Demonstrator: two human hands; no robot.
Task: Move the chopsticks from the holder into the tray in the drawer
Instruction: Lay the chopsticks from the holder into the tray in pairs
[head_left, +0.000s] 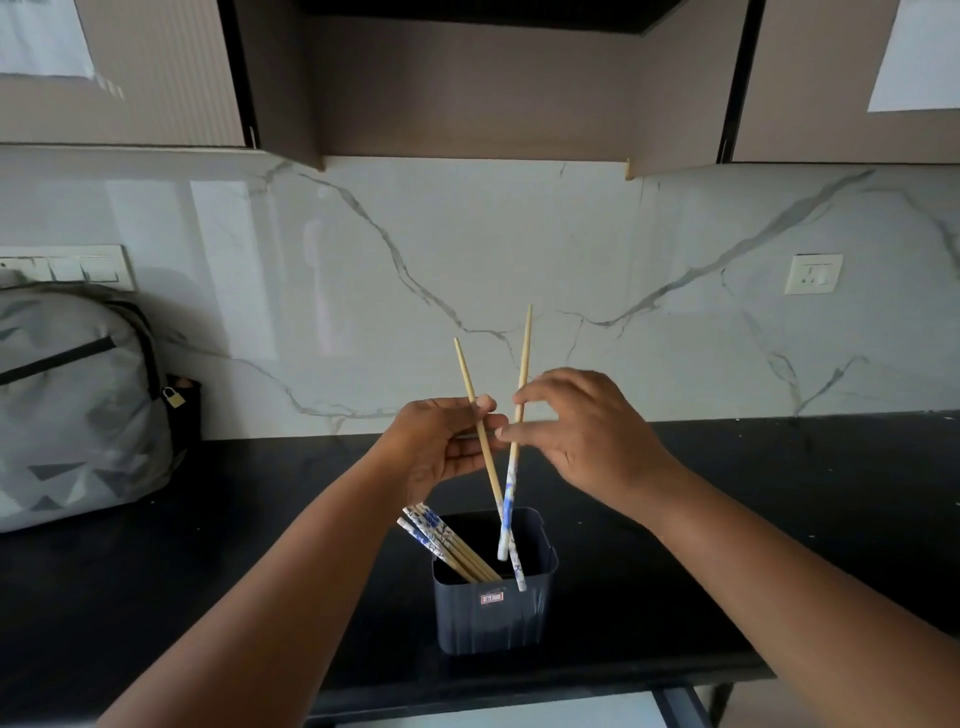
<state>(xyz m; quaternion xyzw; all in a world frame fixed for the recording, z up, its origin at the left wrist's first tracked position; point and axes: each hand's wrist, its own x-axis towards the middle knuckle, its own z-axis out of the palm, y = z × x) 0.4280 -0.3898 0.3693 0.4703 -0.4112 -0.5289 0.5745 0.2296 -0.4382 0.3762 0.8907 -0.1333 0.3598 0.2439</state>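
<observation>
- Along the left edge of the frame, a grey backpack (72, 405) is sitting on the black counter (779, 493), a small padlock (174, 397) hanging at its side; it is well apart from the work.
- Left of centre, the left hand (441, 444) is pinching one chopstick (479, 426) between thumb and fingers, its plain end pointing up and left, its patterned end reaching down to the holder's near rim.
- Below that hand, a bundle of remaining chopsticks (447, 545) is leaning against the upper-left corner of the dark holder (496, 608), patterned ends sticking out over the rim.
- At centre, the two held sticks are crossing just above the holder's mouth.
- Right of centre, the right hand (587, 436) is pinching a second chopstick (519, 415) between fingertips and thumb, with the other fingers relaxed; its lower end is hanging inside the holder.
- Judging the step: both sticks are looking nearly lifted out. Drawing them straight up until the ends are clear of the rim, then bringing them parallel into one hand, should be keeping the holder from tipping.
- No drawer or tray is showing plainly; a pale area at the bottom edge, under the counter, cannot be told.
- On the far right, a wall socket (813, 274) is sitting on the marble backsplash.
</observation>
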